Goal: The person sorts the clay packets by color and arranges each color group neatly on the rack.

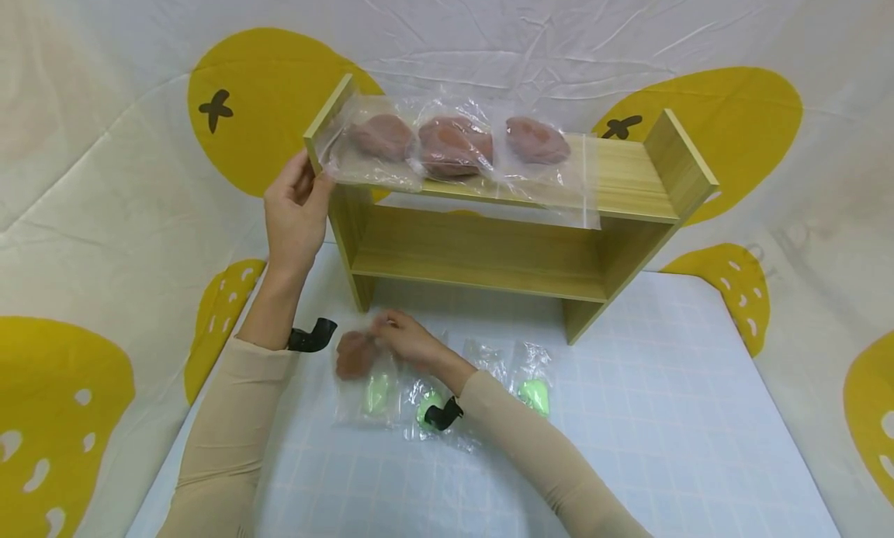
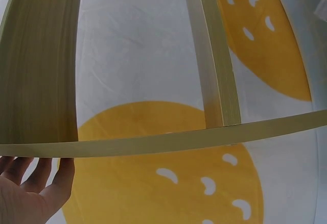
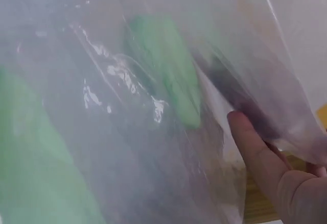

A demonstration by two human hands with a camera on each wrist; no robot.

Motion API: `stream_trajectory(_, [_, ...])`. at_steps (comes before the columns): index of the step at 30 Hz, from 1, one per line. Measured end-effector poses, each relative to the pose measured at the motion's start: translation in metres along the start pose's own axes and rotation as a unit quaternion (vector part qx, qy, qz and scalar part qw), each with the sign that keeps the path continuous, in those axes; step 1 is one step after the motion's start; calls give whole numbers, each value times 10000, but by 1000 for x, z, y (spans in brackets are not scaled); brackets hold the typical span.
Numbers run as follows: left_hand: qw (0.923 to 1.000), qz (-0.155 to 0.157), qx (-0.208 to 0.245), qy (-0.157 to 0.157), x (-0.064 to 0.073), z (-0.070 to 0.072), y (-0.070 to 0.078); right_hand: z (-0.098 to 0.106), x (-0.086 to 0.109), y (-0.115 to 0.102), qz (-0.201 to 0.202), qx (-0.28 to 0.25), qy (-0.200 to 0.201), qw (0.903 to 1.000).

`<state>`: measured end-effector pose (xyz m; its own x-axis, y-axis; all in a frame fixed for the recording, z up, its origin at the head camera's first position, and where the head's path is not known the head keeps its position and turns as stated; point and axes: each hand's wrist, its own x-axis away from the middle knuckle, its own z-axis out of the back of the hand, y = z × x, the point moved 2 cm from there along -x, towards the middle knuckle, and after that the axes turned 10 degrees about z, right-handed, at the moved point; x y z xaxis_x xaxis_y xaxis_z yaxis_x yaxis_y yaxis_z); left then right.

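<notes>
My left hand [image 1: 296, 212] grips the left side panel of a small wooden shelf [image 1: 482, 251] near its top; in the left wrist view some fingertips are hidden behind the panel's edge. Low in front of the shelf, my right hand [image 1: 412, 338] pinches a clear plastic bag [image 3: 291, 127] by its edge. A reddish-brown lump [image 1: 355, 355] shows in that bag, blurred. Beneath it lies a bagged green lump [image 1: 377, 393]. Three bagged reddish-brown lumps, left [image 1: 382, 137], middle [image 1: 455, 146] and right [image 1: 538, 140], rest on the top board.
More bagged green lumps lie on the pale checked tablecloth [image 1: 663, 414], one [image 1: 429, 406] partly behind my right wrist strap and one [image 1: 535, 396] farther right. A lower board [image 1: 482, 247] spans the shelf. Behind hangs a white cloth [image 1: 489, 26] with yellow shapes.
</notes>
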<state>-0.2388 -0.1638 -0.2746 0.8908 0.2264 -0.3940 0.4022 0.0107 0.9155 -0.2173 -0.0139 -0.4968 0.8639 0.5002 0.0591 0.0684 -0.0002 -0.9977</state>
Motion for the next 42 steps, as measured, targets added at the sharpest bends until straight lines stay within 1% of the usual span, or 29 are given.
stream_trajectory(2, [10000, 5, -4, 2, 0, 0, 0, 1, -1, 4, -80, -497, 139, 9986])
stream_trajectory(4, [10000, -7, -16, -6, 0, 0, 0, 2, -1, 7, -186, -951, 290, 9949])
stream_trajectory(7, [10000, -4, 12, -17, 0, 0, 0, 5, 1, 8, -310, -1366, 473, 9890])
stream_trajectory(12, [10000, -6, 30, -12, 0, 0, 1, 14, 11, 1, -527, -1502, 661, 9850])
stream_trajectory(15, [10000, -5, 6, -9, 1, -1, 2, 21, 20, -5, -506, -1692, 708, 9817])
stream_trajectory(21, [10000, -4, -68, -38, 0, 0, 1, 37, 42, -16, -375, -2070, 787, 9745])
stream_trajectory(25, [9999, -22, -120, -32, 0, 0, 1, 47, 58, -20, -167, -2356, 788, 9685])
stream_trajectory(28, [10000, -6, -22, -10, 0, 0, 1, 53, 68, -23, 35, -2380, 672, 9689])
stream_trajectory(31, [10000, -10, 51, 4, 0, 0, 1, 56, 78, -26, 91, -2301, 565, 9715])
stream_trajectory(33, [10000, -8, 63, 9, 0, 0, 1, 59, 83, -27, 133, -2316, 537, 9712])
stream_trajectory(35, [10000, -26, 17, 9, 0, 0, 1, 62, 88, -27, 177, -2321, 582, 9708])
stream_trajectory(40, [10000, -60, 63, -7, 0, 0, 1, 72, 97, -27, 353, -2366, 725, 9682])
stream_trajectory(42, [9999, -60, 123, -16, 0, 0, 1, 76, 100, -27, 355, -2464, 793, 9653])
